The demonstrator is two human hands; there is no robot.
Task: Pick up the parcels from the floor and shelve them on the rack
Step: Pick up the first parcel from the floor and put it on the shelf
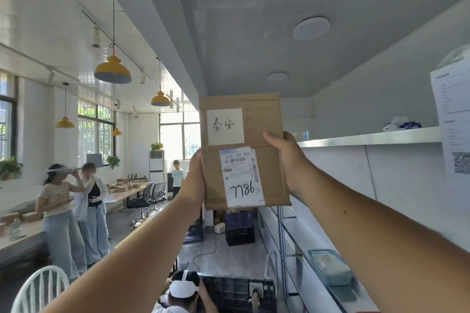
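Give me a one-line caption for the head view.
Both hands, left and right, hold a labelled cardboard parcel up beside the rack.

We see yellow lamps point(113, 71) overhead, office chairs point(142, 198) by a long table point(119, 194), and black crates point(240, 227), maybe plastic, down the aisle.
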